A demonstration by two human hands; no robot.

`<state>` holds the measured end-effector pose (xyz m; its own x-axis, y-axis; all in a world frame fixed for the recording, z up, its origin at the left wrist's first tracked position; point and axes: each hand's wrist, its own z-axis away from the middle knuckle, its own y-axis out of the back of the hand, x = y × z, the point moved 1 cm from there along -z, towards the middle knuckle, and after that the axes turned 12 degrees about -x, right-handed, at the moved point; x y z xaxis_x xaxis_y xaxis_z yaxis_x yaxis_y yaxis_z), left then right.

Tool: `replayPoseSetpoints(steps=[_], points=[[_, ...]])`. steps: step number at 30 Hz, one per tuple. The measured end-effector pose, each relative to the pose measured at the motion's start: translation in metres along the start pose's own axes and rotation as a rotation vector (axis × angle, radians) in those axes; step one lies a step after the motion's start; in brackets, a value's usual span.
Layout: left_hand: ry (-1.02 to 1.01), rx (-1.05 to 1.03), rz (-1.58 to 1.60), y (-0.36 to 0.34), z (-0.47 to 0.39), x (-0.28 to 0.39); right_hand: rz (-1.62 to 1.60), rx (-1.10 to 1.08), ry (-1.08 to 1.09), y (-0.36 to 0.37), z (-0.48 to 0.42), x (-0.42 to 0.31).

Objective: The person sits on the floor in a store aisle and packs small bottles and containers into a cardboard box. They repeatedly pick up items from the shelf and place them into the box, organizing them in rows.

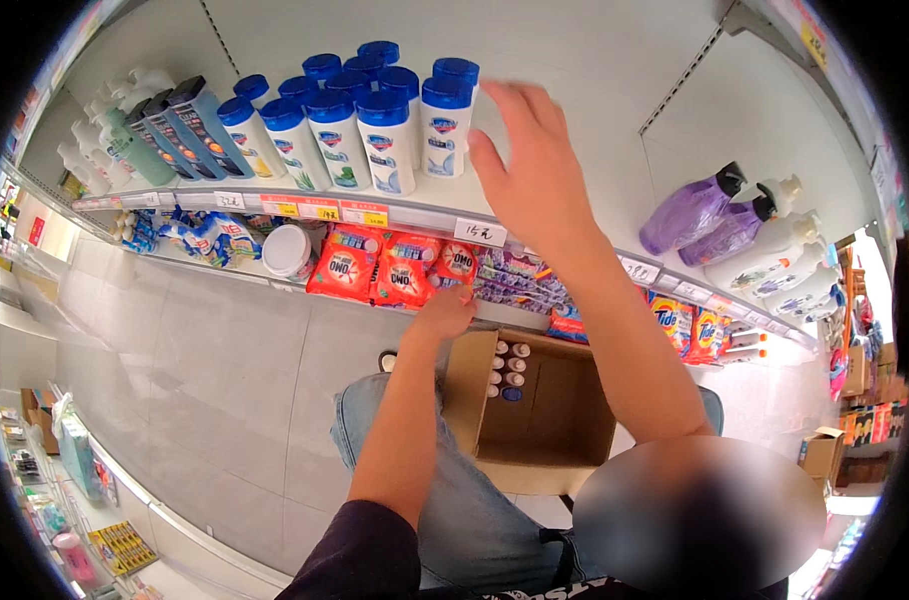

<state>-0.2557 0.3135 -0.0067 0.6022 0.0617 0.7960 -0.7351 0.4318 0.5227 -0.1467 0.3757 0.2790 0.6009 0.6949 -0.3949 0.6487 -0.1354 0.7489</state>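
My right hand is raised over the upper shelf, fingers and thumb apart and nothing between them. Just left of it stand two white Safeguard bottles with blue flip caps, one behind the other; whether the fingertips touch them is unclear. More blue-capped bottles stand upright in rows further left. My left hand is low, in front of red OMO detergent bags; its curled fingers are partly hidden. Below, an open cardboard box holds several bottles with pale caps and one blue cap in a corner.
Dark grey-blue Clear bottles stand at the shelf's left. Purple pump bottles stand to the right. Price tags line the shelf edge. Tide bags and a white tub sit on the lower shelf.
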Motion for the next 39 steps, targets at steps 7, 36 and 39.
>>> replayPoseSetpoints(steps=[7, 36, 39], points=[[0.068, -0.054, 0.053, 0.021, 0.015, 0.023, 0.359, 0.055, 0.185, -0.050, -0.026, 0.025], [0.174, -0.327, -0.001, -0.016, 0.007, 0.027, -0.163, -0.847, -0.739, -0.143, 0.433, 0.092], [0.209, -0.349, -0.042, -0.014, 0.005, 0.040, -0.151, -0.887, -0.687, -0.176, 0.458, 0.103]])
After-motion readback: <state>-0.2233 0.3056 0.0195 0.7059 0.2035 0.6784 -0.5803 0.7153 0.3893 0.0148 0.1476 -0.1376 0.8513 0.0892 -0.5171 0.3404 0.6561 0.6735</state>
